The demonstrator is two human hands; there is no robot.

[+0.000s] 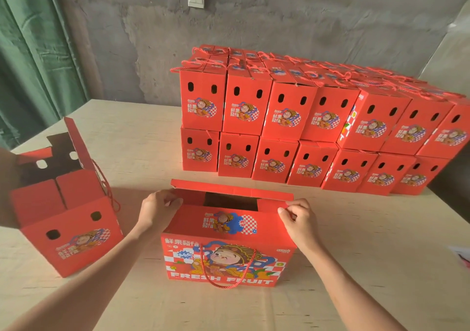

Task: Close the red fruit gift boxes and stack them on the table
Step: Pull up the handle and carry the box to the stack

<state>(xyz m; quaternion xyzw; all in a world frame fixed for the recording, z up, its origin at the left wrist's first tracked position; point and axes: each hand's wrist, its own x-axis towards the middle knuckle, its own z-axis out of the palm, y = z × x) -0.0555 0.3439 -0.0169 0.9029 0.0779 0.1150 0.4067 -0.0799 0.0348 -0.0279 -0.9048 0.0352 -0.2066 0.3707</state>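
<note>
Red gift box (229,241), cartoon-printed, top half open, gripped at both ends by left hand (159,210) and right hand (297,218).

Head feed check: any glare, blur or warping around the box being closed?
Head view: soft light, no glare on the near box, its inside dark; left hand and right hand sharp; wide-angle warp tilts the stacked boxes at the right edge.

Printed matt cardboard gift boxes (230,244) (twisted cord handles (223,267)); pale wood table (142,137)
</note>
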